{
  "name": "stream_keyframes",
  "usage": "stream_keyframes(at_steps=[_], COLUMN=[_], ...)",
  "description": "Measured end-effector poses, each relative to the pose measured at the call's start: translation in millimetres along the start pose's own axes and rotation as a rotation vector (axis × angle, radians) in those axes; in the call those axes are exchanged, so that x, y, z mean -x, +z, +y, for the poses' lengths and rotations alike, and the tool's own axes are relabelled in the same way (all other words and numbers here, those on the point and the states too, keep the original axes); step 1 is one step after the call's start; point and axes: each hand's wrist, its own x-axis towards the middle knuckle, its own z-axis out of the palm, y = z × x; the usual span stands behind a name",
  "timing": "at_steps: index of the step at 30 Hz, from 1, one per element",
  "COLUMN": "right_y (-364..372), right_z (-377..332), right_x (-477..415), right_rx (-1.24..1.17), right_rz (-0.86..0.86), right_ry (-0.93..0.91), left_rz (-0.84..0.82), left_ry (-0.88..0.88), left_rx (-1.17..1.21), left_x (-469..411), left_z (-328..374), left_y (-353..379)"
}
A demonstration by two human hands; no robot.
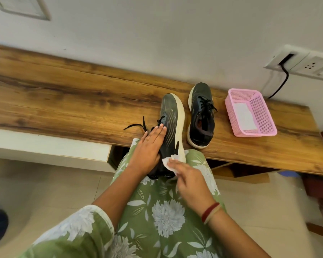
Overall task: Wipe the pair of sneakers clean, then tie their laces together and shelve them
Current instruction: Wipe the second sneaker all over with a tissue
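Over the green flowered lap [157, 211] the right hand [190, 178] pinches a white wipe [168, 162] at the heel of a sneaker [171, 112] propped against the bench [63, 101], steadied only by flat fingers of the left hand [149, 146], so hard rubbing might skid it floorward.

The person wears a sage-green garment [166, 216] printed with large white flowers and pale leaves. Its left sleeve [78, 226] ends in a pale edging. Beyond the garment, a thin gold ring [146, 140] circles a finger of the left hand [149, 148]. A dark red bangle [210, 209] and a tan one sit at the right hand's [191, 181] wrist.
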Motion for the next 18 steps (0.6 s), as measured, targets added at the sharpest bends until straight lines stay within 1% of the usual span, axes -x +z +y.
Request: stream_keyframes(at_steps=[1, 2, 3, 4, 6, 8, 11, 14, 16, 17, 18], right_y=[-6.7, -11.3, -11.5, -9.7, 5.8, 24.0, 28.7, 26.2, 21.7, 16.9, 11.2], right_z=[-1.6, -1.2, 0.0, -1.9, -6.2, -3.4, 0.8, -2.6, -4.5, -7.1, -10.5], right_x=[-8.0, -19.7, -34.2, -48.0, -61.9, -53.9, -26.6, -0.4, 9.9, 11.9, 9.9], right_rx=[-0.080, -0.112, -0.093, -0.053, 0.095, 0.185, 0.197, 0.249, 0.185, 0.086, -0.043], right_rz=[0.059, 0.161, 0.245, 0.261, 0.164, 0.104, 0.074, -0.056, -0.122, -0.122, -0.080], right_ry=[0.045, 0.077, 0.100, 0.106, 0.073, 0.037, 0.001, -0.041, -0.040, 0.003, 0.075], left_rz=[-0.001, -0.003, -0.003, -0.007, -0.026, -0.066, -0.066, -0.079, -0.087, -0.085, -0.078], left_ry=[-0.013, -0.025, -0.036, -0.050, -0.081, -0.111, -0.120, -0.126, -0.127, -0.129, -0.138], left_rx=[0.018, 0.026, 0.018, 0.001, -0.043, -0.092, -0.143, -0.107, -0.071, -0.046, -0.018], left_x=[-0.3, -0.6, -0.8, -0.6, -0.9, -1.7, -2.6, -3.4, -4.6, -5.1, -5.1], left_z=[1.5, 2.3, 2.0, 1.8, 1.2, 0.4, -1.7, -3.1, -3.0, -2.2, -1.6], left_y=[-1.4, -2.2, -2.5, -2.5, -2.3, -1.8, 1.2, 2.5, 1.5, 1.1, 0.4])
